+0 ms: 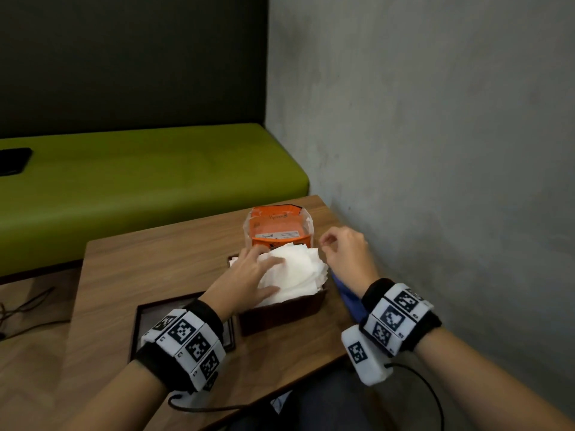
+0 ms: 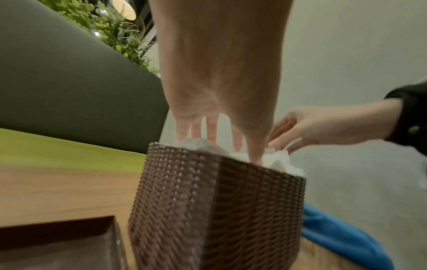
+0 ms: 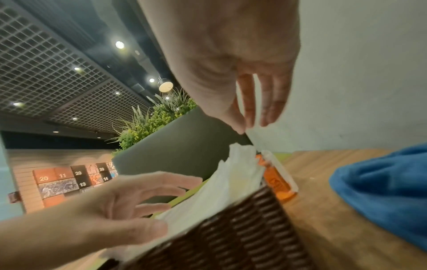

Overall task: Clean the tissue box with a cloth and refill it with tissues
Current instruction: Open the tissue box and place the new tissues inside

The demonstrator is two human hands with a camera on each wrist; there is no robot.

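A brown woven tissue box stands on the wooden table, heaped with white tissues that rise above its rim. My left hand lies on the stack with straight fingers, pressing it. My right hand hovers over the box's far right corner, fingers loosely bent, holding nothing. An orange tissue pack sits open just behind the box. The blue cloth lies crumpled to the box's right, partly under my right wrist.
The box's dark lid rests on the table to the left, partly under my left wrist. A grey wall runs close along the table's right side. A green bench with a black phone stands behind.
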